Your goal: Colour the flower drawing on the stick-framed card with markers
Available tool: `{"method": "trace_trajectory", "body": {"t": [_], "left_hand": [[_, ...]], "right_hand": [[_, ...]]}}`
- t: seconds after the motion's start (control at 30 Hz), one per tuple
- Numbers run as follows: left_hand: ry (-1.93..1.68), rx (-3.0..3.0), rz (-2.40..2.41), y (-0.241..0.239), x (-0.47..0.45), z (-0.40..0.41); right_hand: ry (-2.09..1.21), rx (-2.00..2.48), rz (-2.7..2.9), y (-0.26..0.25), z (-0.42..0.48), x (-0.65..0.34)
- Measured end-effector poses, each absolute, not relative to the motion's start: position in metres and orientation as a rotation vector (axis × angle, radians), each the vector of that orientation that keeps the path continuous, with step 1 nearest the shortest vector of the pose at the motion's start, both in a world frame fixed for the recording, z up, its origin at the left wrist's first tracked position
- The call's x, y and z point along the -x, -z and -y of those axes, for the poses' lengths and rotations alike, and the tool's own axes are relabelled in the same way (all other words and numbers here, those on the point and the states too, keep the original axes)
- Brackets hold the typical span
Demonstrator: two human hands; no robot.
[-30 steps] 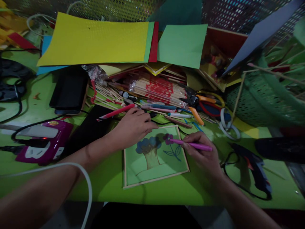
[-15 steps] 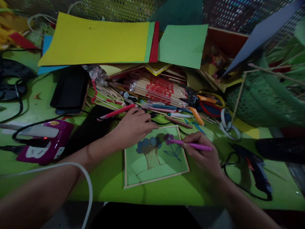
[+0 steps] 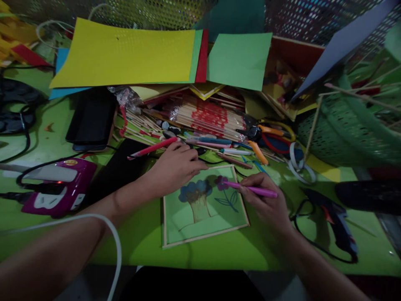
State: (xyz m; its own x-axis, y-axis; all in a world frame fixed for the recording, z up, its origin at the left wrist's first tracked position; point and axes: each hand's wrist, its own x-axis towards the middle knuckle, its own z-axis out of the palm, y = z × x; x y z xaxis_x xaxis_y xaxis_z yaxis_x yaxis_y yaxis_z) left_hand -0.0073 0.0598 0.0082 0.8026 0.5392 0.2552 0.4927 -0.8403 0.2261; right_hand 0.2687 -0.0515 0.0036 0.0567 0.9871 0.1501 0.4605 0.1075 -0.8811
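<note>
A green paper drawing (image 3: 178, 228) with a thin wooden stick border lies on the table; it shows a brown tree trunk with a blue top and a blue-stemmed flower with purple petals. My right hand (image 3: 266, 196) pinches a purple felt-tip pen (image 3: 261, 191), its tip at the flower's petals. My left hand (image 3: 175, 167) rests across the drawing's top left edge, fingers loosely bent and forefinger stretched out. A red pen (image 3: 153, 148) lies right against its knuckles; whether the fingers touch it I cannot tell.
Behind the drawing are loose pens, a bag of wooden sticks (image 3: 206, 117) and coloured paper (image 3: 125, 54). A glue gun (image 3: 336, 225) and green basket (image 3: 351, 125) stand right. A purple power socket (image 3: 62, 188), phone (image 3: 92, 117) and white cable (image 3: 114, 234) are left.
The purple pen's tip has shifted slightly within the flower, up and to the right. My left hand has stayed in place.
</note>
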Motion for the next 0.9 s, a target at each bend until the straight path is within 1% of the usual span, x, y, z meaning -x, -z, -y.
{"method": "trace_trajectory", "body": {"t": [0.9], "left_hand": [[-0.439,-2.831,-0.819,-0.0075,0.0075,-0.0596]], "right_hand": [[-0.794,1.471,1.526,-0.0018,0.0543,-0.2694]]}}
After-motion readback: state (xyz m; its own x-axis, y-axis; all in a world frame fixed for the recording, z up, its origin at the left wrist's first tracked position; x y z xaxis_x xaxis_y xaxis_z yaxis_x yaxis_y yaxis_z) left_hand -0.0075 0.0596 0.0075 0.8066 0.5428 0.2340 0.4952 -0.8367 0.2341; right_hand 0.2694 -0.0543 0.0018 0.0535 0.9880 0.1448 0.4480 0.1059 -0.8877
